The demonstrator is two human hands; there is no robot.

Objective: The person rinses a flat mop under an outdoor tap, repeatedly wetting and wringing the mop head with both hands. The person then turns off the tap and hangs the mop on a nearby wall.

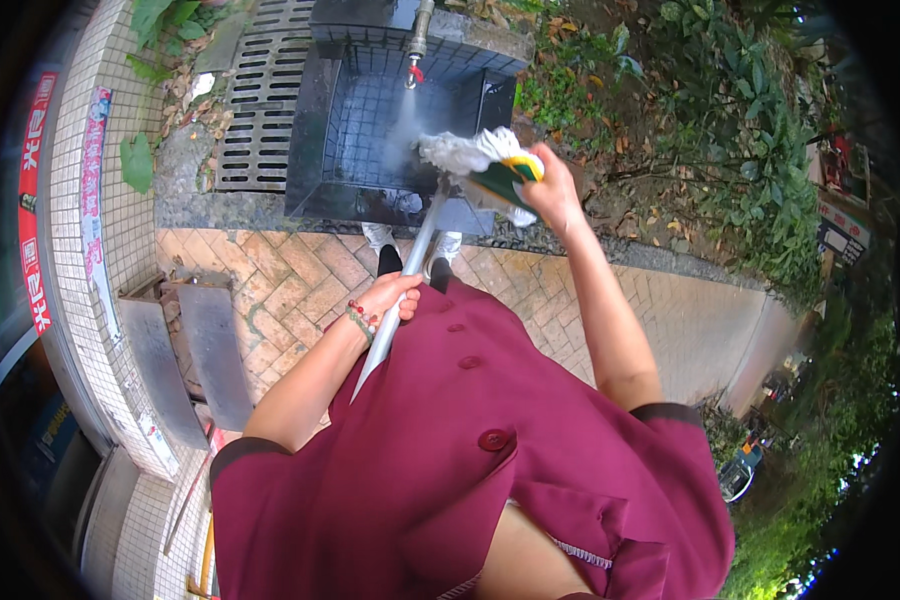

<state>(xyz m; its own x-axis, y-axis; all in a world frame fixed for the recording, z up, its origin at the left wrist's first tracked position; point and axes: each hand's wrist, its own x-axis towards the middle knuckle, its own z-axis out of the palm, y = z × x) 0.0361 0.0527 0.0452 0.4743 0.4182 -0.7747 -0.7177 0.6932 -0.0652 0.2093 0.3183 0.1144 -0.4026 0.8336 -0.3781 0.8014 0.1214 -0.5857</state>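
Note:
My left hand [391, 298], with a beaded bracelet at its wrist, is closed around a pale mop pole [429, 225]. The pole slants up from beside my maroon shirt to the front rim of a dark tiled basin [315, 196]. At its far end a white string mop head [457, 153] lies over the basin's right front corner. My right hand [552, 189] grips a green and yellow hand-held tool [504, 180] against the mop strands; its underside is hidden. Water sprays from a metal tap [412, 69] with a red handle into the basin, left of the mop head.
A slotted drain grate [253, 127] lies left of the basin. Leafy plants [712, 135] grow on the right. Brick paving [277, 277] is under my feet. Grey slabs [214, 345] lean by the white tiled wall [112, 247] on the left.

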